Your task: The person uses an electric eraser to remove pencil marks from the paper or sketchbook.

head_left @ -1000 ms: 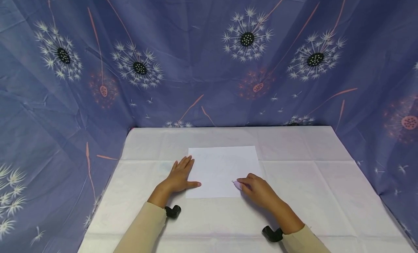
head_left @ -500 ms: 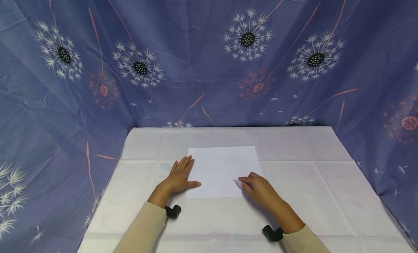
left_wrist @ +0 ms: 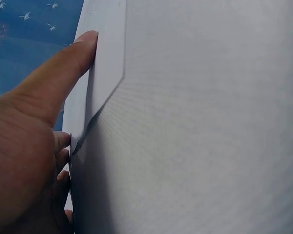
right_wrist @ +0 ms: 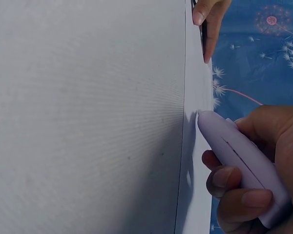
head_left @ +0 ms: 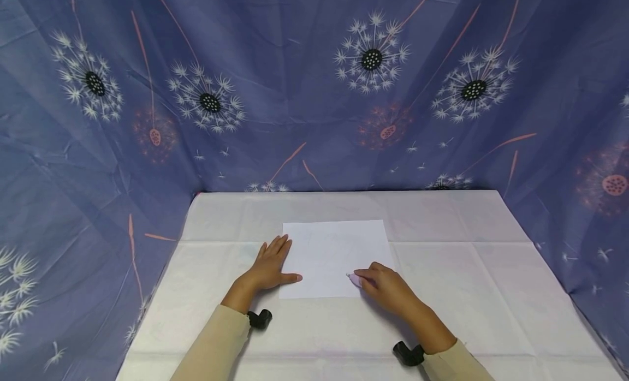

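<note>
A white sheet of paper [head_left: 334, 250] lies on the table in the head view. Along its left edge my left hand [head_left: 270, 266] rests flat, fingers spread and thumb on the paper. At the lower right of the sheet, my right hand [head_left: 393, 288] pinches a lavender pen-shaped tool [head_left: 354, 280] with a small pointed tip, at or just above the paper. In the right wrist view, thumb and curled fingers hold the plump body of this tool [right_wrist: 239, 161], which has a dark line along its side. The left wrist view shows the left thumb [left_wrist: 63, 68] on the sheet.
A white creased cloth [head_left: 457, 283] covers the table. Blue fabric with dandelion prints [head_left: 295, 97] hangs behind and at both sides. A black wrist-worn device [head_left: 260, 319] sits at the left wrist, and another black device [head_left: 408, 353] at the right.
The right hand with the lavender tool has shifted slightly to and fro over the paper, its tip now a little further left and nearer the front. The left hand stays put.
</note>
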`<state>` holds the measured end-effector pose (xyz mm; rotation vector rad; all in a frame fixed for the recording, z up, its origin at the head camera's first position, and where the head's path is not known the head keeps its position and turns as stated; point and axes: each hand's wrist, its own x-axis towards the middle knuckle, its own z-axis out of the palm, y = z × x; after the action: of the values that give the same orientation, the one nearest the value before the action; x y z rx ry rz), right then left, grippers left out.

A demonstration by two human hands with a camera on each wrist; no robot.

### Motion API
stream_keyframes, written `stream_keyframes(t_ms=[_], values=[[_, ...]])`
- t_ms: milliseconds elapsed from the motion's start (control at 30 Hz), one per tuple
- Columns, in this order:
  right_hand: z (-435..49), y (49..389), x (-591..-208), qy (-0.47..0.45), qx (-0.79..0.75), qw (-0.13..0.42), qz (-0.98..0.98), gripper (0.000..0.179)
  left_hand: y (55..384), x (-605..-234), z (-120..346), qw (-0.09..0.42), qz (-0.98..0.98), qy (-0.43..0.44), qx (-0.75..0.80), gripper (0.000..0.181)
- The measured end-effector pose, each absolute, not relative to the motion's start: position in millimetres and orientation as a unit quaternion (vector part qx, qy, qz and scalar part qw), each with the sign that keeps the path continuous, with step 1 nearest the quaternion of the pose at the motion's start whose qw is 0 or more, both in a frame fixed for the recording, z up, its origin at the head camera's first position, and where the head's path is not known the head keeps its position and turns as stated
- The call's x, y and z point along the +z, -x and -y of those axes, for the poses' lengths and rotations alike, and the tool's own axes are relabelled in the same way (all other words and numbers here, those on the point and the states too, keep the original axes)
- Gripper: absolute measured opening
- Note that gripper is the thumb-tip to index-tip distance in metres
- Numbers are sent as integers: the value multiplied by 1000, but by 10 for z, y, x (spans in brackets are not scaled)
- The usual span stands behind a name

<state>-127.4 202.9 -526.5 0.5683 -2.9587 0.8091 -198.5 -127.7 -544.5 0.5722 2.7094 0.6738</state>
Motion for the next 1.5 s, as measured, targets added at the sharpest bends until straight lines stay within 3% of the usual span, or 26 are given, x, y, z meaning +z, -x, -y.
stream_keyframes(t_ms=[833,1167,1500], values=[[-2016,1276,-5270,-162,248,1,955,26,1977,-5456,1289,143,-939,-200,241,106],[-2006,1255,-5292,-205,248,-6,947,28,1982,-5472,1288,143,-940,-200,235,106],[-2006,1282,-5302,-176,245,2,954,26,1990,-5479,1287,142,-942,-197,232,107]])
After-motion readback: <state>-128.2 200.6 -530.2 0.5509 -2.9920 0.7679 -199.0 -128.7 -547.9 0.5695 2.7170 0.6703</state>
